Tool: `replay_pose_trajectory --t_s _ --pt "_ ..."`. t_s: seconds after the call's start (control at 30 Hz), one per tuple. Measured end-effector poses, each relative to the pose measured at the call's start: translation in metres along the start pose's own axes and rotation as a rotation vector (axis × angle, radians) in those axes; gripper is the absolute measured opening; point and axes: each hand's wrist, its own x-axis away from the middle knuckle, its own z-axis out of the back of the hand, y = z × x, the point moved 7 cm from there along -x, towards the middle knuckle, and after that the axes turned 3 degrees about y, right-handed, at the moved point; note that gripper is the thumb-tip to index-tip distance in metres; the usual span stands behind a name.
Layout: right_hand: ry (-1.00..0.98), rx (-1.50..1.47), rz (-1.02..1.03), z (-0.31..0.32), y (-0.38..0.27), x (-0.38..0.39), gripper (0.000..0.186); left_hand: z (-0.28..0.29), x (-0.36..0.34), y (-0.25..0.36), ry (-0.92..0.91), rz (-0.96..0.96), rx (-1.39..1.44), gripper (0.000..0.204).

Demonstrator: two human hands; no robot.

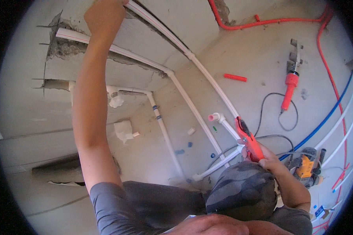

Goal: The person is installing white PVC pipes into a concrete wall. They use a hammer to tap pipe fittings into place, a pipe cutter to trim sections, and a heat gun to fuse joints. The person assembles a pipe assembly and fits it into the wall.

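Note:
My left hand (104, 17) reaches up to the wall at the top of the view. Its fingers are closed at the upper end of a white plastic pipe (157, 24) with a red stripe; the fingertips are partly out of sight. From a fitting the pipe turns and runs along the floor as a white pipe (213, 84). Low on the right, my right hand (270, 157) grips a red pipe cutter (250, 141). The cutter's head overlaps the floor pipe's near end; whether its jaws touch it, I cannot tell. A capped elbow pipe (224, 122) sits beside the cutter.
A second striped pipe (137, 60) crosses my left forearm's line. A red pipe welding tool (290, 88) with a black cord lies on the floor. Farther right are a yellow power tool (305, 167), a blue hose (335, 107) and red conduit (328, 64). My knee (241, 192) rises near the cutter.

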Motion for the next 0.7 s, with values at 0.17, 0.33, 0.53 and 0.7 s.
replay_pose_trajectory --t_s 0.17,0.33,0.53,0.7 --pt "0.146 -0.245 -0.015 0.024 0.017 -0.03 0.09 0.004 -0.001 0.006 0.057 -0.104 -0.052 0.019" --pt "0.123 -0.11 0.209 0.007 -0.026 -0.079 0.079 0.027 0.007 0.002 0.211 -0.403 0.094 0.024" --pt "-0.158 0.289 0.145 -0.074 -0.071 -0.153 0.063 0.013 0.0 -0.043 -0.372 0.12 0.371 0.026" --pt "0.154 0.951 0.804 -0.092 -0.17 -0.167 0.065 0.025 0.02 -0.027 -0.197 0.407 0.99 0.02"
